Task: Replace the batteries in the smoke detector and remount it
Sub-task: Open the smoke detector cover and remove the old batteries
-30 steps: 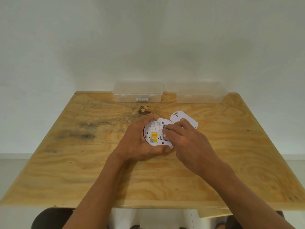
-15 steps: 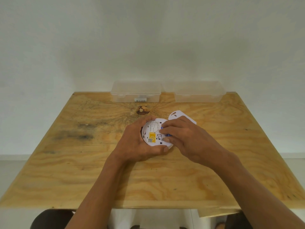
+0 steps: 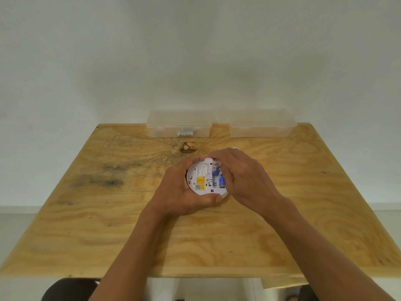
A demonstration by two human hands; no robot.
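The round white smoke detector lies back-side up near the middle of the wooden table; a yellow label shows on it. My left hand cups its left and near rim, thumb under the front edge. Blue batteries sit in the open compartment on its right side. My right hand curls over that side, its fingertips on the batteries. The white mounting plate behind is almost fully hidden by my right hand.
Two clear plastic boxes stand at the table's far edge against the white wall: the left box holds a small white item, the right box looks empty. A dark knot marks the wood just behind the detector.
My right hand has shifted right and curled over the detector's edge, uncovering the blue batteries in the compartment and covering the mounting plate. My left hand keeps its hold.
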